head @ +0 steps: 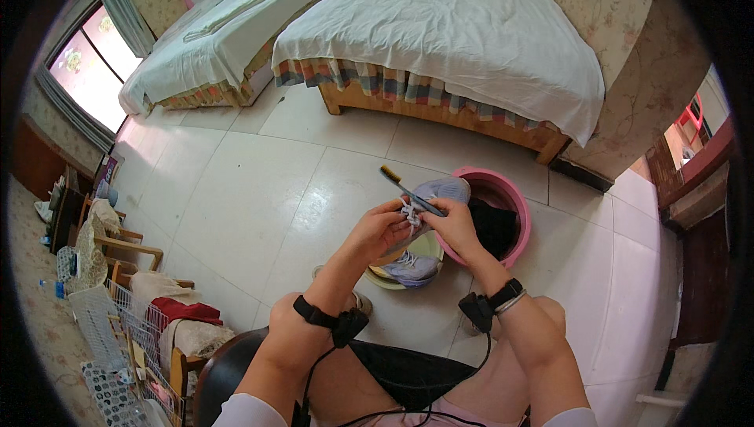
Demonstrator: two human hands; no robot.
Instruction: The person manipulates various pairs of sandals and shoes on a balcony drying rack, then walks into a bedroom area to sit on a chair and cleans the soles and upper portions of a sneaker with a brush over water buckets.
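My left hand [384, 228] holds a grey lace-up sneaker [450, 189] by its laced side, fingers at the white laces [410, 215]. A brush with a grey handle [421, 200] and yellowish bristles is in my right hand [456, 228], which is also at the shoe's laces. The brush points up and to the left, bristle end away from me. Below the hands, a second grey sneaker [415, 269] rests in a pale green basin [393, 283]. Behind my right hand is a pink basin [522, 215] with a black cloth-like item [492, 229] in it.
Two beds with white covers, one near [447, 32] and one farther left [218, 56], stand beyond the tiled floor [235, 203]. Wooden chairs [132, 244] and a white wire rack [141, 321] are at the left. Black cables [427, 406] run from my wrist straps over my lap.
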